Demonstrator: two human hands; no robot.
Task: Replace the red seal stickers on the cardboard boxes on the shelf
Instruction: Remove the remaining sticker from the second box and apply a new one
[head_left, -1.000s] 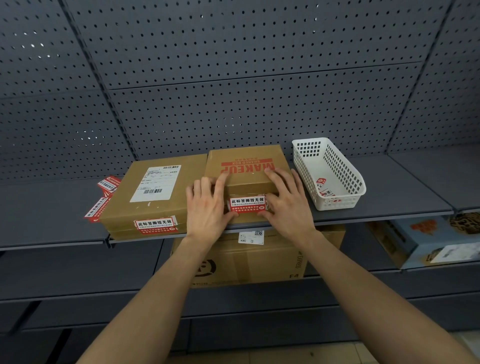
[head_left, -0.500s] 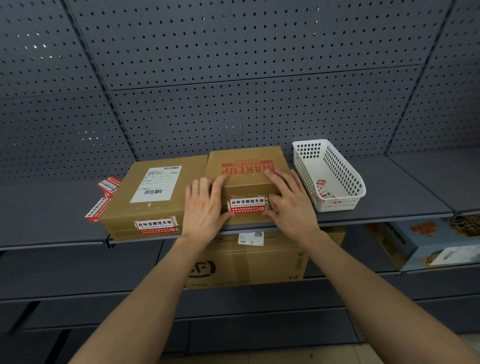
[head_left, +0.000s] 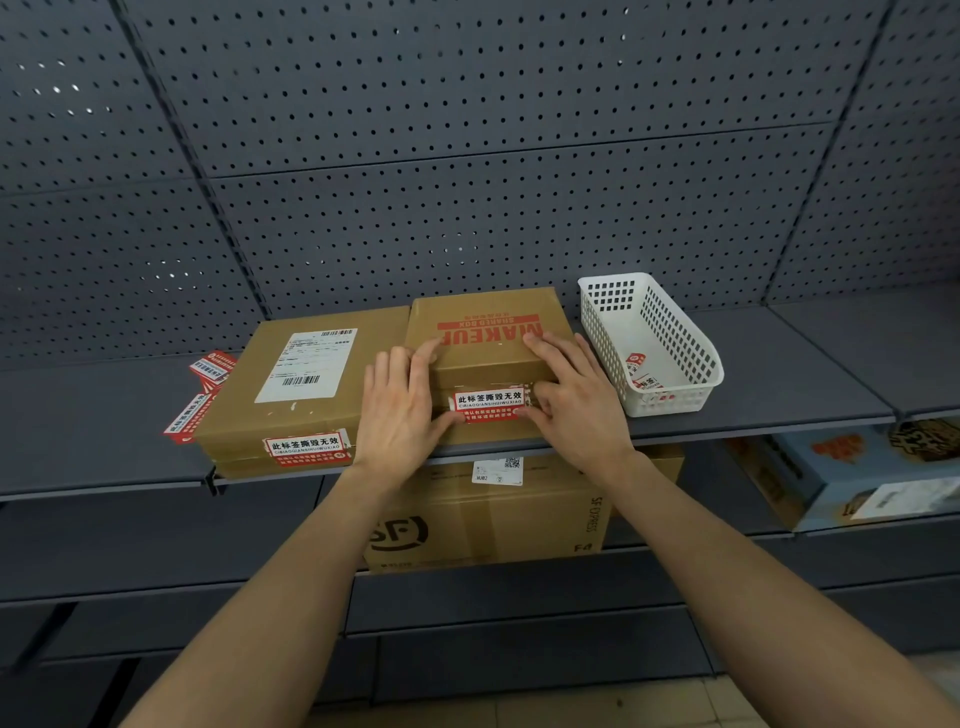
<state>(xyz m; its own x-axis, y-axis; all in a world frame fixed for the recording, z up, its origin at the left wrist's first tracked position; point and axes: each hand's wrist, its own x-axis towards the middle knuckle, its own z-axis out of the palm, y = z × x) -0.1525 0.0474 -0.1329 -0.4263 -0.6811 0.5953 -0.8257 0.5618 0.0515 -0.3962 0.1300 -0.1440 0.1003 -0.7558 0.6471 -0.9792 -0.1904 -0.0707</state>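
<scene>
**Both hands flat on the makeup box**

On the shelf (head_left: 779, 374), loose stickers (head_left: 205, 395) lie far left, just beside the labelled box (head_left: 291, 395), which has the left seal (head_left: 306, 451) on its front edge. The left hand (head_left: 400, 415) rests on the makeup box (head_left: 488, 332) with fingers straight, its thumb touching one end of the right seal (head_left: 488, 405). The right hand (head_left: 582, 405) mirrors it at the other end, gripping nothing. Further right stands a white basket (head_left: 675, 358) holding more stickers (head_left: 641, 376).

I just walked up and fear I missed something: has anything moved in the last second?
Nothing visibly moved; nothing was taken or let go. The left hand and right hand stay flat on the small brown cardboard box printed MAKEUP, thumbs at the ends of its red seal sticker. The larger brown cardboard box, white plastic basket and loose red stickers lie as before.
</scene>
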